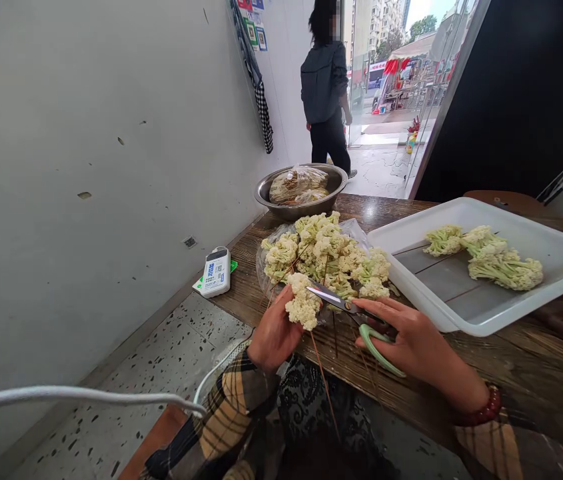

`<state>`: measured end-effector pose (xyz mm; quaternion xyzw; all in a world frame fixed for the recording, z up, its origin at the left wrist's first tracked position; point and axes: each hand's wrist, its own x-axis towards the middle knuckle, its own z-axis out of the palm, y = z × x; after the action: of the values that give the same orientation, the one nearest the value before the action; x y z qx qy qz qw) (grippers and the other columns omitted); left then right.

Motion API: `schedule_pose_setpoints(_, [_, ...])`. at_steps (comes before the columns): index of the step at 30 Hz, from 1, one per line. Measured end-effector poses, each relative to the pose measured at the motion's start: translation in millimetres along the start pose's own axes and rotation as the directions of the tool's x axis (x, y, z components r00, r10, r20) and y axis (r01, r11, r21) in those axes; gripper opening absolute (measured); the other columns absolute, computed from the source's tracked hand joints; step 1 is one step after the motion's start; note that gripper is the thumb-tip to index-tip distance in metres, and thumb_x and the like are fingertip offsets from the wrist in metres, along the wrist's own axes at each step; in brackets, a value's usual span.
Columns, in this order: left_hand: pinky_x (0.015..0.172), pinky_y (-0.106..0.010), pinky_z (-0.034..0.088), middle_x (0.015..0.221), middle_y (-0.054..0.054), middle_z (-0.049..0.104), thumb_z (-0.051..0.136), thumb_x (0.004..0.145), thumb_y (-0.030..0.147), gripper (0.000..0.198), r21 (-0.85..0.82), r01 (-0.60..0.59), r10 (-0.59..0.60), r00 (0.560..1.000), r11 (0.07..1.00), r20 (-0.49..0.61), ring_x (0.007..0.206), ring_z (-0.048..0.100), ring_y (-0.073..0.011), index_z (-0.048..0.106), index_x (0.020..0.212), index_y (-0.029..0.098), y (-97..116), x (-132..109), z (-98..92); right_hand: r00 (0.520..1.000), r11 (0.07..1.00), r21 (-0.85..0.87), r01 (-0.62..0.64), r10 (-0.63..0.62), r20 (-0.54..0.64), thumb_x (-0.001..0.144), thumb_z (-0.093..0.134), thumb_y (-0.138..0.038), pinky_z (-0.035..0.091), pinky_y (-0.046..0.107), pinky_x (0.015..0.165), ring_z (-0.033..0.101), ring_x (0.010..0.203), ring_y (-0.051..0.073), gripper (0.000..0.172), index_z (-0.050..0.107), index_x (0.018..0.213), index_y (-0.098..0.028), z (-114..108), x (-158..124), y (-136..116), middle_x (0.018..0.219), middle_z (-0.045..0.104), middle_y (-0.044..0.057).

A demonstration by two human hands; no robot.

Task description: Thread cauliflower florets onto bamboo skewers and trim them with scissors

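In front of me, my left hand (276,330) is closed around a cauliflower floret (303,303). A thin brown skewer (325,383) slants down from that floret. Green-handled scissors (334,297) are in my right hand (411,340), my fingers through the handles. Their blades point left and lie against or just over the floret's upper edge; I cannot tell if they touch it. Just beyond both hands, a heap of cauliflower florets (328,243) rests on a clear plastic bag, with several skewers among the pieces.
To the right, a white tray (481,323) holds skewered cauliflower. A metal bowl (261,193) with plastic-wrapped food stands at the back of the wooden table (244,297). A white power bank (216,272) lies at the left edge. Near the glass door, a person (325,87) is on foot.
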<state>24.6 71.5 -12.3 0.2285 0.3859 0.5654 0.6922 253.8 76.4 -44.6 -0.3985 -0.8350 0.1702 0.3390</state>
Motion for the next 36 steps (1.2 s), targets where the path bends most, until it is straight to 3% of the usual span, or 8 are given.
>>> schedule_pose_setpoints(9, [0.071, -0.026, 0.056, 0.092, -0.006, 0.070, 0.056, 0.089, 0.026, 0.025, 0.049, -0.036, 0.033, 0.997, 0.998, 0.065, 0.075, 0.067, -0.0154, 0.062, 0.110, 0.015, -4.6, 2.4, -4.3, 0.999, 0.998, 0.053, 0.043, -0.043, -0.013, 0.083, 0.067, -0.029, 0.056, 0.034, 0.088, 0.066, 0.106, 0.023, 0.042, 0.061, 0.124, -0.024, 4.0, -2.3, 4.0, 0.114, 0.071, 0.006])
schedule_pose_setpoints(14, [0.068, -0.025, 0.056, 0.093, -0.008, 0.071, 0.049, 0.093, 0.026, 0.025, 0.022, -0.016, 0.015, 0.999, 1.000, 0.029, 0.073, 0.068, -0.0152, 0.061, 0.112, 0.013, -4.1, 2.5, -4.6, 0.999, 0.996, 0.074, 0.047, -0.045, -0.028, 0.083, 0.067, -0.029, 0.055, 0.036, 0.092, 0.067, 0.105, 0.024, 0.042, 0.061, 0.124, -0.024, 6.4, -2.6, 4.4, 0.115, 0.071, 0.007])
schedule_pose_setpoints(18, [0.074, -0.027, 0.056, 0.099, -0.010, 0.071, 0.049, 0.093, 0.024, 0.028, -0.012, -0.036, 0.036, 0.999, 0.999, 0.027, 0.077, 0.068, -0.0155, 0.059, 0.117, 0.013, -3.6, 3.5, -4.8, 0.997, 0.996, 0.071, 0.050, -0.046, -0.062, 0.082, 0.067, -0.032, 0.055, 0.036, 0.092, 0.067, 0.106, 0.024, 0.043, 0.060, 0.124, -0.024, 3.7, -2.0, 3.5, 0.116, 0.070, 0.007])
schedule_pose_setpoints(28, [0.086, -0.028, 0.052, 0.110, -0.005, 0.068, 0.057, 0.089, 0.024, 0.020, -0.013, -0.049, 0.050, 0.997, 0.999, 0.060, 0.097, 0.065, -0.0163, 0.063, 0.108, 0.018, -8.7, 2.2, -6.1, 0.999, 0.999, 0.020, 0.043, -0.044, 0.012, 0.080, 0.069, -0.029, 0.056, 0.035, 0.088, 0.065, 0.106, 0.024, 0.048, 0.058, 0.126, -0.024, 3.4, -0.9, 0.3, 0.119, 0.067, 0.008])
schedule_pose_setpoints(36, [0.083, -0.027, 0.054, 0.098, -0.006, 0.069, 0.057, 0.089, 0.024, 0.020, 0.006, -0.051, 0.050, 0.998, 0.999, 0.035, 0.089, 0.066, -0.0155, 0.063, 0.107, 0.017, -8.8, 0.6, -2.3, 0.996, 0.997, 0.017, 0.072, -0.072, -0.047, 0.083, 0.065, -0.028, 0.057, 0.035, 0.087, 0.068, 0.103, 0.024, 0.039, 0.062, 0.122, -0.025, 7.6, -2.2, -0.2, 0.113, 0.072, 0.006])
